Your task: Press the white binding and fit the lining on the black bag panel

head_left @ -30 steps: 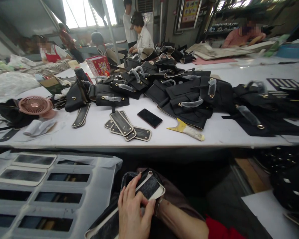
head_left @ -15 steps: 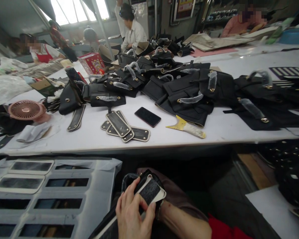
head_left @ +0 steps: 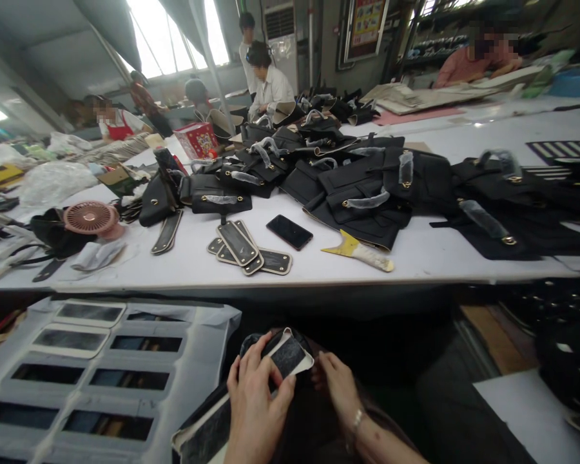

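My left hand (head_left: 254, 406) is at the bottom centre, fingers pressed onto a flat dark panel with a cream rim (head_left: 290, 356) that it grips against a black bag (head_left: 314, 412) on my lap. Just right of the panel, my right hand (head_left: 337, 386) rests on the bag's dark material with its fingers apart and a bracelet at the wrist. A second long cream-edged panel (head_left: 205, 433) lies under my left hand, running down to the left.
In front runs a white table (head_left: 319, 274) carrying stacked dark panels (head_left: 244, 248), a black phone (head_left: 289, 232), a yellow scraper (head_left: 360, 251), a pink fan (head_left: 89, 219) and a heap of black bags (head_left: 367, 180). A grey slotted tray (head_left: 183, 361) stands at my left. Other people (head_left: 270, 80) work at the far end.
My right hand has come out from under the panel and now lies beside it. My left hand stays on the panel. The view has shifted slightly.
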Action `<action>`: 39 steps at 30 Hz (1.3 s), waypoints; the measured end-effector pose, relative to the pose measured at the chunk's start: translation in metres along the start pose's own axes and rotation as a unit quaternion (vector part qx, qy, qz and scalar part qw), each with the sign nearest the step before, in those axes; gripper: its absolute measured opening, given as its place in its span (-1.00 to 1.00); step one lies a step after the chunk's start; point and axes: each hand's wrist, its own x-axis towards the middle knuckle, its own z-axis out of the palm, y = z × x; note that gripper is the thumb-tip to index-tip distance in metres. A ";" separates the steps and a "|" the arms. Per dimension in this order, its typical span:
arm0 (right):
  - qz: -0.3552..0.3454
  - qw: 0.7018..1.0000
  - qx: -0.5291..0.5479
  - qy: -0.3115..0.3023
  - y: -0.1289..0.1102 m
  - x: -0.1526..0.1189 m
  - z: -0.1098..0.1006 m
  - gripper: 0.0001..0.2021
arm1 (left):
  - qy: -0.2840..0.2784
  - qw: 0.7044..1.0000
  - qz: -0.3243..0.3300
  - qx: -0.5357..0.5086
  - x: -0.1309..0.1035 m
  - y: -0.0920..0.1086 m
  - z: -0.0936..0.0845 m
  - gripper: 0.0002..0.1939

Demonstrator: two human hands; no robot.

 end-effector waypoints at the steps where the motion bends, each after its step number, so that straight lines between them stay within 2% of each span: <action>1: -0.026 1.000 -0.013 -0.009 -0.003 -0.008 -0.009 -0.67 | 0.003 1.000 0.001 0.002 0.000 0.001 -0.001 -0.84; 3: -0.150 0.986 -0.065 -0.035 -0.011 -0.027 -0.025 -0.75 | 0.014 1.000 0.005 0.008 -0.002 0.003 -0.003 -0.85; 4: -0.253 0.959 -0.114 -0.050 -0.017 -0.037 -0.032 -0.78 | 0.018 1.000 0.007 0.009 -0.003 0.004 -0.003 -0.85; 6: -0.440 0.868 -0.219 -0.066 -0.027 -0.054 -0.039 -0.67 | 0.026 1.000 0.013 0.012 -0.005 0.005 -0.004 -0.84; 8: -0.551 0.775 -0.302 -0.062 -0.035 -0.063 -0.037 -0.59 | 0.033 0.999 0.018 0.015 -0.007 0.007 -0.003 -0.81; 9: -0.577 0.744 -0.333 -0.051 -0.037 -0.064 -0.033 -0.58 | 0.038 0.999 0.021 0.017 -0.008 0.007 -0.003 -0.80; 11: -0.601 0.700 -0.385 -0.026 -0.038 -0.062 -0.025 -0.57 | 0.048 0.998 0.026 0.020 -0.010 0.008 -0.002 -0.79; 15: -0.614 0.641 -0.461 0.011 -0.034 -0.056 -0.011 -0.52 | 0.059 0.998 0.027 0.015 -0.012 0.007 0.000 -0.80; 20: -0.620 0.619 -0.482 0.026 -0.030 -0.056 -0.004 -0.52 | 0.089 0.995 0.035 0.001 -0.016 0.002 0.001 -0.85; 25: -0.632 0.618 -0.467 0.028 -0.027 -0.059 0.003 -0.57 | 0.161 0.986 0.046 -0.002 -0.031 -0.005 0.003 -0.87; 33: -0.642 0.624 -0.446 0.006 -0.023 -0.068 0.018 -0.63 | 0.200 0.979 0.025 -0.030 -0.054 -0.028 0.009 -0.89; 37: -0.651 0.618 -0.440 -0.010 -0.024 -0.073 0.026 -0.64 | 0.212 0.977 0.024 -0.025 -0.061 -0.031 0.006 -0.89; 39: -0.656 0.614 -0.438 -0.019 -0.024 -0.075 0.029 -0.64 | 0.245 0.969 0.026 -0.028 -0.065 -0.032 0.004 -0.90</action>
